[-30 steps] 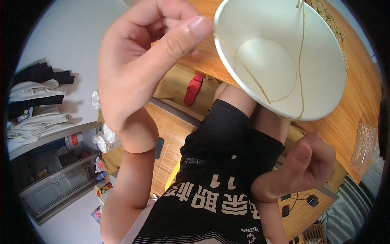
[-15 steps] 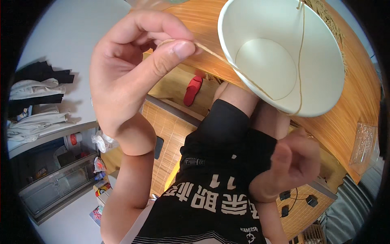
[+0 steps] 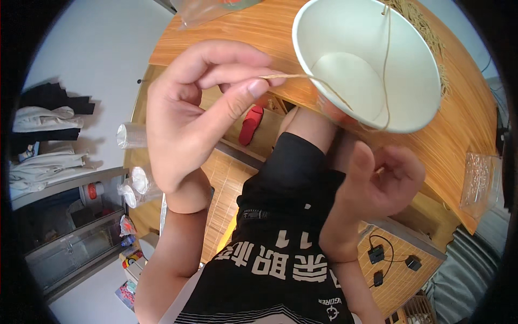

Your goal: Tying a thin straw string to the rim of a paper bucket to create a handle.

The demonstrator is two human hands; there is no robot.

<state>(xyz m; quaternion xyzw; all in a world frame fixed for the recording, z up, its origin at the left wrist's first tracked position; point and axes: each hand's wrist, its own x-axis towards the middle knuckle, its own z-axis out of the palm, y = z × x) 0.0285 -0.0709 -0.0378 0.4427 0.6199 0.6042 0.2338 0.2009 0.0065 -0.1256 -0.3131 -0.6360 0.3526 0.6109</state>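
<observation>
Near the top centre, my left hand pinches a thin tan twine between thumb and fingertips. The twine reaches right, past the bucket's left rim, and bends down to a loose-looking end. A large white bucket stands tilted toward me at the table edge. Another stretch of the same kind of cord is knotted at its far rim and runs across the mouth to the near rim. Below the bucket, my right hand has its fingers curled, with a small tan bit barely visible among them.
A wooden table bears a bundle of tan fringe behind the bucket and a clear plastic pack on its right. Clear plastic cups stand at left. Below are a red slipper and black adapters with cables.
My left hand has moved down and slightly right with the twine, which now hangs slacker with its end over the bucket. My right hand has risen toward the bucket's near rim.
</observation>
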